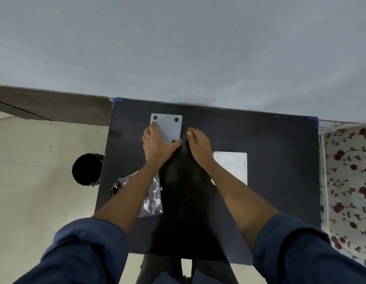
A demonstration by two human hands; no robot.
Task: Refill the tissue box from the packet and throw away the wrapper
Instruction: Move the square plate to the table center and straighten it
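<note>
1. Setting: black surface [270, 140] pushed against a plain grey wall [178, 48], pale tiled floor on the left.
2. Tissue box [169, 128]: at the far middle of the surface, showing a flat grey face with black dots at the corners; probably lying base up.
3. Left hand [157, 144]: laid open over the near-left part of the box, fingers along its left edge, thumb at the near-right corner.
4. Right hand [198, 144]: just beside the box's right edge, fingers curled; contact with the box cannot be told.
5. Handling, as judged: rigid, light, smooth-faced, apt to slide. Grip by the two long edges, not the flat panel.
6. White flat slab [230, 167]: to the right, nearer the body; possibly the tissue stack, soft and loose. Lift from both short ends.
7. Wrapper [153, 199]: crinkled clear film at near left, partly under the left forearm; featherlight, best crushed in the palm.
8. Black bin [86, 169]: on the floor, just off the left edge.
</note>
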